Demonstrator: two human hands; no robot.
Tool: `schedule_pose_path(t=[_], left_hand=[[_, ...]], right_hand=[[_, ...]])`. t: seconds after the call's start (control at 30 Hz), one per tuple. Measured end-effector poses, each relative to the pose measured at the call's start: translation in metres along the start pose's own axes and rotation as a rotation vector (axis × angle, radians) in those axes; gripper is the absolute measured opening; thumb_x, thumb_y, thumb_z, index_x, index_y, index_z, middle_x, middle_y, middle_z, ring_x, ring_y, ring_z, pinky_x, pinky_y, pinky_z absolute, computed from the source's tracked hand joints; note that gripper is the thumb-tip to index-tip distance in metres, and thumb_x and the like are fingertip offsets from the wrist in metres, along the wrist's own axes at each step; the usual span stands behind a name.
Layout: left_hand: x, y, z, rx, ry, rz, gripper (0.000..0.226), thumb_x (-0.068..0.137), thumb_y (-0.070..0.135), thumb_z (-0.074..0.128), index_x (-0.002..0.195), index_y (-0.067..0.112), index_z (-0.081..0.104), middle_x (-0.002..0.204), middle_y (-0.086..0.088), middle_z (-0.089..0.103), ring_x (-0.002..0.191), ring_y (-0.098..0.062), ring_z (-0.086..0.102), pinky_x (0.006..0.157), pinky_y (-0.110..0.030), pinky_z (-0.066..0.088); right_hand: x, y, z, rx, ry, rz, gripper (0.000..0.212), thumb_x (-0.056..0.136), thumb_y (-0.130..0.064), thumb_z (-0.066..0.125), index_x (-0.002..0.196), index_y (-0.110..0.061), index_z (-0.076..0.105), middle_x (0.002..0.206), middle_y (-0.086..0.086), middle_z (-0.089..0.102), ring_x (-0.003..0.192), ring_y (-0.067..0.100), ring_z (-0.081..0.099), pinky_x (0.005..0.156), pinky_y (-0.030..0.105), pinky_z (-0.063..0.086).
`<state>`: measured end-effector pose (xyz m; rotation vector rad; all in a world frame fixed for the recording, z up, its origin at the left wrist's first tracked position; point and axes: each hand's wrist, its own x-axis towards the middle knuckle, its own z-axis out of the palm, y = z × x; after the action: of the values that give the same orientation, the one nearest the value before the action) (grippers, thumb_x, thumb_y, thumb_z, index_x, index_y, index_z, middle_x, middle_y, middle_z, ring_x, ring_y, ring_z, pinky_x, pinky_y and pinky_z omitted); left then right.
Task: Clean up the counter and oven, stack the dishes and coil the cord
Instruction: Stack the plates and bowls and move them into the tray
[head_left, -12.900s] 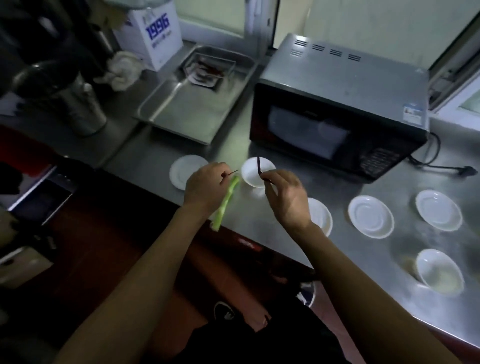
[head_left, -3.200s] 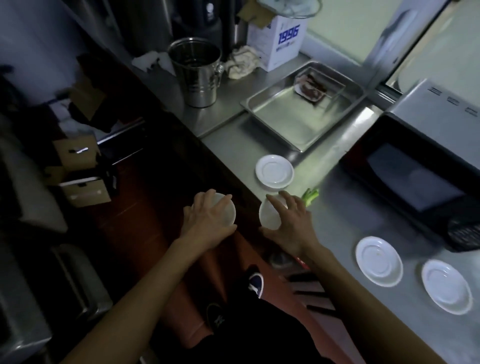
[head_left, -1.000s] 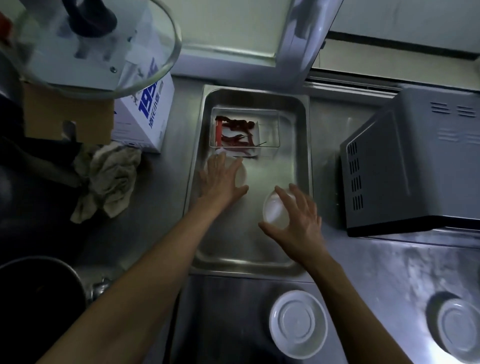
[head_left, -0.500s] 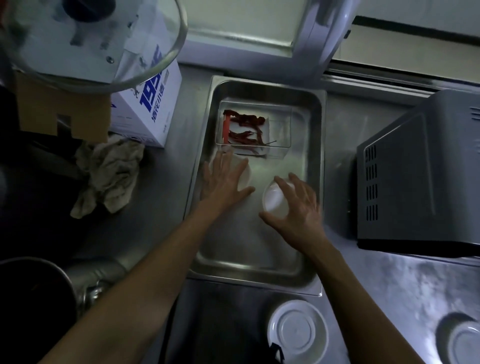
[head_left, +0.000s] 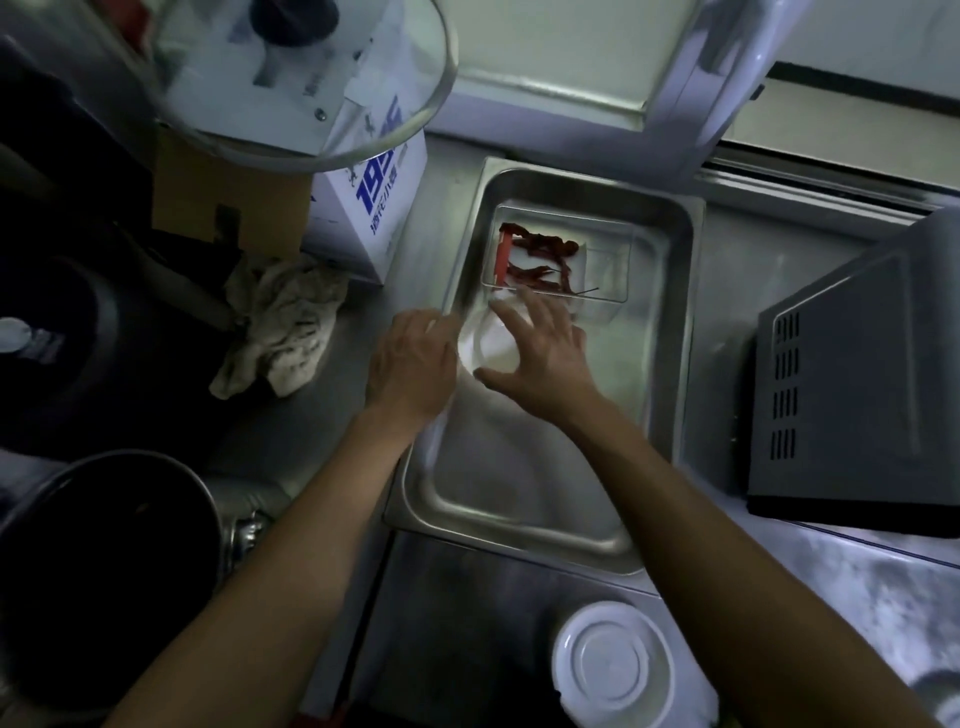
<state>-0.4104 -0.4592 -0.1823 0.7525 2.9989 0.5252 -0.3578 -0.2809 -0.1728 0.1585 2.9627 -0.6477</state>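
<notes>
Steel made up the tabletop (head_left: 519, 613) and the deep tray (head_left: 670, 332) that sat on it at about twelve o'clock from the person; both hands worked over the tray's far left part. White small dishes (head_left: 485, 345), blurred and seemingly one upon another, lay in the tray between the hands. The right hand (head_left: 540, 358) spread its fingers over the top dish, its grip curled loosely round the rim; the left hand (head_left: 413, 366) sat at nine o'clock of the dishes, over the tray's left wall, fingers bent toward them, though whether that grip grasped a dish could not be told through the blur. Just beyond, at twelve o'clock, a clear box (head_left: 608, 260) held red dried chillies (head_left: 540, 257). Another white dish (head_left: 613, 665) sat on the tabletop at six o'clock of the tray; the dark microwave oven (head_left: 857, 395) stood at three o'clock; a crumpled rag (head_left: 280, 332) lay at nine o'clock.
</notes>
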Motion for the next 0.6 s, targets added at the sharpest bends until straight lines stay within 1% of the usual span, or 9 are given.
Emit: schedule_pose_path(t=[0.07,0.13,0.2,0.27,0.33,0.5,0.6], left_hand=[[-0.003,-0.002,-0.003,-0.051,0.015,-0.031,0.034,0.095,0.023,0.036,0.108,0.011,0.065,0.104,-0.012,0.067,0.098,-0.032,0.060,0.082,-0.046,0.052],[-0.004,-0.005,-0.006,-0.107,0.000,-0.089,0.040,0.095,0.025,0.033,0.111,0.011,0.067,0.109,-0.011,0.069,0.100,-0.031,0.061,0.085,-0.046,0.051],[-0.004,-0.010,-0.004,-0.141,-0.020,-0.148,0.035,0.095,0.022,0.037,0.112,0.014,0.067,0.110,-0.008,0.068,0.101,-0.029,0.060,0.087,-0.044,0.050],[-0.004,-0.013,-0.002,-0.169,-0.030,-0.180,0.030,0.096,0.019,0.040,0.109,0.015,0.067,0.108,-0.005,0.067,0.099,-0.024,0.059,0.087,-0.041,0.049],[-0.004,-0.014,-0.001,-0.169,-0.035,-0.175,0.028,0.096,0.018,0.041,0.108,0.015,0.067,0.107,-0.004,0.066,0.099,-0.023,0.058,0.087,-0.040,0.049],[0.000,-0.018,0.007,-0.168,-0.047,-0.181,0.028,0.097,0.017,0.044,0.115,0.013,0.066,0.118,-0.006,0.064,0.110,-0.025,0.056,0.094,-0.043,0.048],[-0.001,-0.017,0.009,-0.175,-0.037,-0.170,0.027,0.097,0.015,0.046,0.116,0.011,0.066,0.118,-0.008,0.065,0.112,-0.026,0.056,0.096,-0.043,0.049]], right_hand=[[0.009,-0.005,0.010,-0.035,-0.033,-0.021,0.090,0.078,-0.058,0.073,0.153,-0.036,0.027,0.165,0.004,0.013,0.150,0.032,0.008,0.111,0.060,0.025],[0.015,-0.007,0.017,-0.065,-0.055,-0.027,0.091,0.078,-0.057,0.072,0.153,-0.036,0.026,0.165,0.004,0.011,0.150,0.033,0.006,0.112,0.060,0.024],[0.020,-0.006,0.025,-0.093,-0.086,-0.021,0.091,0.079,-0.058,0.071,0.153,-0.037,0.024,0.165,0.004,0.009,0.150,0.033,0.005,0.112,0.060,0.023],[0.024,-0.004,0.032,-0.117,-0.111,-0.016,0.091,0.079,-0.058,0.071,0.153,-0.037,0.023,0.165,0.004,0.007,0.150,0.034,0.004,0.113,0.060,0.023],[0.027,-0.002,0.037,-0.125,-0.134,-0.012,0.091,0.080,-0.058,0.071,0.153,-0.037,0.022,0.165,0.005,0.006,0.150,0.034,0.002,0.113,0.059,0.022],[0.034,0.001,0.046,-0.123,-0.147,-0.004,0.091,0.080,-0.058,0.071,0.153,-0.035,0.021,0.166,0.005,0.004,0.151,0.035,-0.001,0.118,0.059,0.015],[0.035,0.005,0.051,-0.110,-0.165,-0.007,0.093,0.083,-0.061,0.066,0.156,-0.035,0.014,0.166,0.005,-0.002,0.152,0.035,-0.007,0.120,0.059,0.008]])
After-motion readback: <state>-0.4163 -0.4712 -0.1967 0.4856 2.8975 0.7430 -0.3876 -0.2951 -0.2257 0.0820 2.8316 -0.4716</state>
